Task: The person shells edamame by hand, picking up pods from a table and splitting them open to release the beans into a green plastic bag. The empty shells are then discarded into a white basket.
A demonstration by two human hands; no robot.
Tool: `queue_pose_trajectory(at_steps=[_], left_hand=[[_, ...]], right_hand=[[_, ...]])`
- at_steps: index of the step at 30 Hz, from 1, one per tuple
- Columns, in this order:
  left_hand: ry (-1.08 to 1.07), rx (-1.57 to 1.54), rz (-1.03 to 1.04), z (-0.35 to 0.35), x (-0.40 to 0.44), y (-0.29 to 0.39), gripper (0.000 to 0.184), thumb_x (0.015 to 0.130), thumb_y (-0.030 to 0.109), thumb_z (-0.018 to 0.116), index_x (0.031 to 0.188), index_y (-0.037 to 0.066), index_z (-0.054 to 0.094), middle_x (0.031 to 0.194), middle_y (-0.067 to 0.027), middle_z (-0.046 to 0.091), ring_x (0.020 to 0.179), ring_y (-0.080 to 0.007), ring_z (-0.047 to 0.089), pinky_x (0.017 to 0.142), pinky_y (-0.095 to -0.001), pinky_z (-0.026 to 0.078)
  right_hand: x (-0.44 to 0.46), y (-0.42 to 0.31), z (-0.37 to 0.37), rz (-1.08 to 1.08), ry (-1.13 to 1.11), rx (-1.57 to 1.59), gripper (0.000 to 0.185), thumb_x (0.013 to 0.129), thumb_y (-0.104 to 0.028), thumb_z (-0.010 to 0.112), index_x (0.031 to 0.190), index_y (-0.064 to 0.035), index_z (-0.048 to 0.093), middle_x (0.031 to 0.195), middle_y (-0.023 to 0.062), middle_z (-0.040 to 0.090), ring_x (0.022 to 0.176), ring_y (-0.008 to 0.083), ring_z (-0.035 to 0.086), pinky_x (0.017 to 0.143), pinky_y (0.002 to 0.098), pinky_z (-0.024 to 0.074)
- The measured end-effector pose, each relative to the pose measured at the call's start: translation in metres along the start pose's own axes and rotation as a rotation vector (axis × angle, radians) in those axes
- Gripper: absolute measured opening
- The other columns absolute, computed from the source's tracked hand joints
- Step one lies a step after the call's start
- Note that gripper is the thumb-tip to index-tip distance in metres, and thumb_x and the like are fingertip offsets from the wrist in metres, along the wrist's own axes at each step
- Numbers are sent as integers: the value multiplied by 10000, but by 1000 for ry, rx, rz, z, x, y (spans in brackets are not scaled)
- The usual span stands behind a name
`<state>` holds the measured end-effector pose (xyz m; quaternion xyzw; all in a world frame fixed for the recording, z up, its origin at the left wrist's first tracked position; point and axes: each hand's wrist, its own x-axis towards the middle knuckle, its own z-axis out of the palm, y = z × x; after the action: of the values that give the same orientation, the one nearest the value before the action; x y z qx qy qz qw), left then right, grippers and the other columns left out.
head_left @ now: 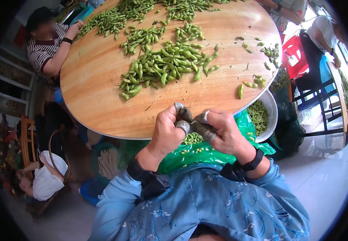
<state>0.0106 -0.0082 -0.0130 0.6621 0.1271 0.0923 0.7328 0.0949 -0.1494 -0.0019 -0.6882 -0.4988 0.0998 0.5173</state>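
Observation:
My left hand [168,126] and my right hand [224,128] meet just past the table's near edge, fingers pinched together. Dark grey coverings wrap several fingertips on both. Whatever sits between the fingertips is too small and hidden to make out. Below them, a green plastic bag [178,160] lies across my lap, with shelled green beans [192,139] in it and a few on its folds. Ahead on the wooden table [101,96] spreads a pile of green soybean pods [162,66].
A white basket [273,116] with pods stands right of my lap. More pods [113,18] cover the far side, where a person in a striped shirt [47,52] works. At left are a blue basin [89,190] and someone seated in white [50,176]. A red chair [294,56] stands right.

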Motion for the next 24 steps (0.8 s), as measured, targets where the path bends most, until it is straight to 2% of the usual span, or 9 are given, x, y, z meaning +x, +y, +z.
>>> queue_pose_trajectory(at_steps=[4, 6, 8, 10, 12, 15, 20, 22, 24], left_hand=[[-257, 618, 217, 2, -5, 26, 209, 665, -101, 470, 805, 21, 566, 725, -34, 528, 649, -105, 509, 586, -211, 416], [-231, 706, 356, 4, 1, 32, 175, 674, -40, 564, 833, 26, 591, 733, -74, 544, 640, -163, 539, 587, -240, 430], [-120, 899, 419, 5, 15, 37, 172, 685, 100, 610, 841, 34, 578, 788, -124, 560, 717, -293, 551, 613, -352, 447], [-7, 896, 567, 7, 42, 23, 206, 671, 71, 648, 853, 7, 575, 779, -135, 549, 650, -274, 536, 568, -323, 438], [83, 1109, 612, 12, 68, 20, 165, 698, 81, 607, 834, 4, 556, 744, -146, 537, 654, -311, 531, 573, -370, 428], [106, 1308, 587, 13, 96, -3, 124, 715, 89, 559, 806, 7, 539, 720, -157, 526, 667, -334, 530, 596, -400, 421], [57, 1216, 542, 13, 86, 2, 103, 713, 78, 549, 785, 6, 535, 732, -165, 534, 667, -343, 527, 590, -408, 420], [88, 1028, 651, 16, 66, 10, 114, 692, 43, 573, 795, 3, 546, 733, -161, 541, 661, -337, 529, 580, -392, 425], [92, 1045, 673, 18, 47, 17, 133, 683, 13, 589, 813, 6, 560, 730, -155, 547, 656, -327, 532, 573, -378, 429]], right_hand=[[-24, 28, -55, 187, 290, 33, 155, 706, 60, 558, 848, 0, 573, 676, 140, 561, 594, 194, 562, 563, 256, 443], [-26, 22, -95, 424, 401, -253, 180, 713, 42, 567, 890, 14, 554, 656, 113, 563, 557, 153, 537, 541, 235, 431], [-45, 33, -126, 520, 411, -613, 209, 738, 21, 568, 945, 27, 541, 658, 55, 567, 566, 92, 502, 532, 221, 420], [-48, 25, -127, 538, 442, -614, 177, 772, -6, 560, 944, 37, 550, 702, 11, 571, 603, 63, 482, 548, 208, 410], [-49, 30, -116, 374, 576, -128, 147, 793, -26, 555, 926, 37, 560, 747, 9, 576, 647, 57, 485, 579, 201, 407], [-43, 33, -91, 364, 468, 163, 149, 805, -53, 551, 924, 33, 577, 771, 15, 580, 703, 67, 520, 627, 194, 421], [-15, 24, -47, 458, 284, 487, 220, 836, -133, 531, 960, 46, 560, 818, 32, 588, 739, 89, 541, 671, 224, 448], [-5, 15, -38, 609, 227, 671, 281, 845, -190, 523, 1008, 39, 535, 859, 27, 579, 767, 84, 533, 699, 224, 438], [-1, 16, -31, 572, 183, 756, 249, 838, -213, 532, 956, 4, 558, 810, 5, 578, 723, 64, 519, 654, 203, 421]])
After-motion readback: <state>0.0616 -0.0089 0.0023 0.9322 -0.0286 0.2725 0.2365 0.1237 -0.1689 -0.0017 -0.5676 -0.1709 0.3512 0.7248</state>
